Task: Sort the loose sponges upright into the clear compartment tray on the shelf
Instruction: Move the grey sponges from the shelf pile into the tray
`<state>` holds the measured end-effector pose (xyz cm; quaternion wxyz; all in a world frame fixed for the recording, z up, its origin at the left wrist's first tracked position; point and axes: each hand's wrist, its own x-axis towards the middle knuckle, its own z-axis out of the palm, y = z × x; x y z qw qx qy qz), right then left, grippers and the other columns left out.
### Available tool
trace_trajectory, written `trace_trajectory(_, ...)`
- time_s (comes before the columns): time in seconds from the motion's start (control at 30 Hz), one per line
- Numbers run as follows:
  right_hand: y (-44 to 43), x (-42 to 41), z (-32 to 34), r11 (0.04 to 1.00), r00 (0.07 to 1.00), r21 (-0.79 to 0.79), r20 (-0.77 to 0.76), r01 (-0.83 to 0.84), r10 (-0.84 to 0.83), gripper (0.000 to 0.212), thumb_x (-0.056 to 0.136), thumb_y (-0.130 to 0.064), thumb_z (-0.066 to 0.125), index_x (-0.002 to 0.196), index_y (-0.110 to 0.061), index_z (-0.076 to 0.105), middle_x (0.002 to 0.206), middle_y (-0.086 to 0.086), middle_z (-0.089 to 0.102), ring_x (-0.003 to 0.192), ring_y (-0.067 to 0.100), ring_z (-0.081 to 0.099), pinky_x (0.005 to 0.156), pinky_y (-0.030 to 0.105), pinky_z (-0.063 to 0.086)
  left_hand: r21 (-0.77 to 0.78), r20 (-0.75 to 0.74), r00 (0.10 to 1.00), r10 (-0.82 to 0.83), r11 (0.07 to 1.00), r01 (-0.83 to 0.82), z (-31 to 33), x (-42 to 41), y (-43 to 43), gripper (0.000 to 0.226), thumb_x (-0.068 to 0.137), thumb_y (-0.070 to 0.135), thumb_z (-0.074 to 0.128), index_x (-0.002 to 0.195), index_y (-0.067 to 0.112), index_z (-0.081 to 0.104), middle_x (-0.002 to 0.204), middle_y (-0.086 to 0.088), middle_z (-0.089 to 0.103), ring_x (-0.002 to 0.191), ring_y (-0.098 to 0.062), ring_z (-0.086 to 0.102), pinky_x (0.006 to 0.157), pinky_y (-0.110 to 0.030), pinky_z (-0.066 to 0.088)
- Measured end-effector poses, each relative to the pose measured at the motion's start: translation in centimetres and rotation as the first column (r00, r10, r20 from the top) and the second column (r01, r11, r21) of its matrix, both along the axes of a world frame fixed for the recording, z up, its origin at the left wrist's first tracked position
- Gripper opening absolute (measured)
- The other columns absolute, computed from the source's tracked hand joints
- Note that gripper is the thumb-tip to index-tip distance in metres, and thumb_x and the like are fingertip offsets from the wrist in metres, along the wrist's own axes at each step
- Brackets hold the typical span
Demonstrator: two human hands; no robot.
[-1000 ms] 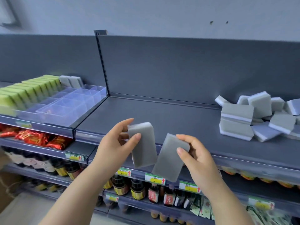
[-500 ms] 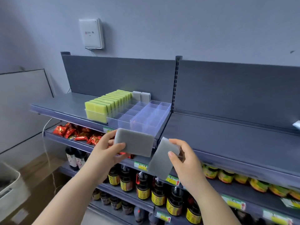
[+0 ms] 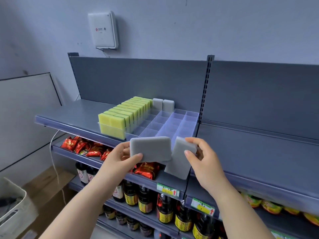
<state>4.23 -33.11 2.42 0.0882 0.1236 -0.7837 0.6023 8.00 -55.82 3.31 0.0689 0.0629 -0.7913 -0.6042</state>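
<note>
- Grey sponges (image 3: 150,148), two flat rectangular foam pads with rounded corners: carried one per hand, in the air just in front of and below the tray's front edge, not yet in any compartment.
- Left grey sponge (image 3: 151,145): turned broadside to the camera, long side roughly level; pinched at its left end by the left hand (image 3: 119,161), thumb on the near face, fingers behind.
- Right grey sponge (image 3: 177,163): tilted, upper end towards the tray, lower end hanging down; pinched near its upper right corner by the right hand (image 3: 205,163), thumb in front, fingers curled over the top edge. Overlaps the other pad's right edge in this view; touching or apart cannot be told.
- Clear plastic compartment tray (image 3: 183,120): stands on the grey metal top shelf (image 3: 74,109), beside the slotted upright. Left part packed with upright yellow-and-green sponges (image 3: 120,116); two more upright grey pads (image 3: 163,105) at the back, just right of them; remaining cells appear vacant.
- Handling, as a judgement: probably very light, soft and springy; neither fragile nor slippery, but easily bent or squashed under a hard squeeze.
- Suggested hold: a gentle pinch across the two broad faces near the upper edge, leaving the lower edge free to enter a cell and the foam undeformed between the thin dividers.
- Surroundings: red foil snack packets (image 3: 81,146) on the shelf below, dark bottles with yellow labels (image 3: 165,209) lower down, white wall-mounted box (image 3: 103,30) above.
</note>
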Motion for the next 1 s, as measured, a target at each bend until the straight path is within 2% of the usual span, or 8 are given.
trace_trajectory(0.13, -0.4, -5.4, 0.5, 1.0, 1.0, 0.002, -0.008, -0.012, 0.012, 0.026, 0.089, -0.014, 0.056, 0.102, -0.037, 0.058, 0.09, -0.014, 0.054, 0.071, 0.001, 0.048, 0.064, 0.008, 0.04, -0.088, -0.073, 0.997, 0.013, 0.996, -0.02, 1.9, -5.7, -0.3, 0.03, 0.083, 0.026, 0.067, 0.104, 0.042, 0.054, 0.099, 0.008, 0.067, 0.089, -0.008, 0.064, 0.081, -0.031, 0.051)
trace_trajectory(0.23, 0.1, -9.9, 1.7, 1.0, 1.0, -0.015, -0.016, -0.004, 0.003, 0.024, 0.09, -0.014, 0.056, 0.104, -0.033, 0.058, 0.081, -0.013, 0.049, 0.063, -0.006, 0.046, 0.059, 0.003, 0.038, -0.101, -0.119, 0.992, -0.03, 0.995, 0.018, 4.1, -11.1, 0.0, 0.031, 0.084, 0.017, 0.066, 0.106, 0.036, 0.057, 0.097, 0.003, 0.067, 0.089, -0.014, 0.066, 0.081, -0.033, 0.053)
trace_trajectory(0.3, 0.6, -12.9, 2.6, 0.999, 1.0, -0.043, -0.027, 0.0, -0.002, 0.024, 0.09, -0.016, 0.056, 0.104, -0.036, 0.058, 0.091, -0.01, 0.056, 0.072, -0.005, 0.05, 0.062, 0.003, 0.039, -0.124, -0.157, 0.985, -0.065, 0.991, 0.045, 5.6, -14.6, 0.2, 0.032, 0.084, 0.013, 0.066, 0.107, 0.034, 0.059, 0.095, 0.002, 0.068, 0.09, -0.016, 0.067, 0.082, -0.034, 0.053)
trace_trajectory(0.4, 1.1, -17.0, 4.0, 0.998, 0.999, -0.067, -0.049, -0.008, 0.005, 0.027, 0.09, -0.019, 0.056, 0.101, -0.043, 0.055, 0.109, -0.013, 0.058, 0.094, 0.004, 0.054, 0.074, 0.012, 0.041, -0.17, -0.215, 0.971, -0.102, 0.983, 0.066, 7.7, -18.8, 0.6, 0.034, 0.084, 0.012, 0.066, 0.109, 0.034, 0.059, 0.095, 0.006, 0.068, 0.085, -0.007, 0.067, 0.079, -0.026, 0.052)
trace_trajectory(0.5, 0.8, -20.6, 5.0, 0.996, 0.997, -0.087, -0.073, -0.017, 0.011, 0.027, 0.09, -0.018, 0.056, 0.1, -0.043, 0.056, 0.109, -0.013, 0.059, 0.098, 0.006, 0.055, 0.079, 0.018, 0.042, -0.256, -0.247, 0.965, -0.093, 0.966, 0.027, 9.2, -21.9, 0.2, 0.035, 0.083, 0.016, 0.067, 0.111, 0.034, 0.058, 0.091, 0.011, 0.067, 0.08, -0.002, 0.066, 0.074, -0.02, 0.05)
trace_trajectory(0.6, -0.1, -23.4, 5.6, 0.997, 0.996, -0.071, -0.083, -0.026, 0.02, 0.026, 0.09, -0.018, 0.056, 0.1, -0.042, 0.056, 0.107, -0.013, 0.06, 0.098, 0.007, 0.056, 0.082, 0.021, 0.045, -0.354, -0.248, 0.965, -0.082, 0.935, -0.012, 9.8, -24.4, -0.9, 0.038, 0.081, 0.019, 0.069, 0.114, 0.033, 0.057, 0.092, 0.011, 0.065, 0.078, -0.002, 0.064, 0.071, -0.018, 0.049)
trace_trajectory(0.87, -4.0, -28.2, 5.2, 1.0, 0.999, -0.002, -0.053, -0.006, 0.006, 0.025, 0.09, -0.014, 0.055, 0.106, -0.033, 0.057, 0.1, -0.012, 0.06, 0.088, 0.003, 0.055, 0.066, 0.004, 0.043, -0.532, -0.194, 0.968, -0.16, 0.846, 0.033, 9.9, -30.1, -5.2, 0.042, 0.08, 0.023, 0.07, 0.118, 0.032, 0.055, 0.098, 0.015, 0.063, 0.086, -0.003, 0.061, 0.079, -0.024, 0.05)
trace_trajectory(1.0, -5.7, -30.0, 5.1, 0.995, 0.996, 0.085, -0.069, 0.06, -0.054, 0.026, 0.089, -0.015, 0.057, 0.107, -0.033, 0.057, 0.098, -0.012, 0.06, 0.083, 0.002, 0.055, 0.068, 0.008, 0.044, -0.607, -0.15, 0.958, -0.246, 0.787, 0.107, 9.7, -33.5, -7.6, 0.042, 0.078, 0.024, 0.07, 0.115, 0.035, 0.056, 0.099, 0.016, 0.064, 0.088, -0.002, 0.061, 0.078, -0.023, 0.05)
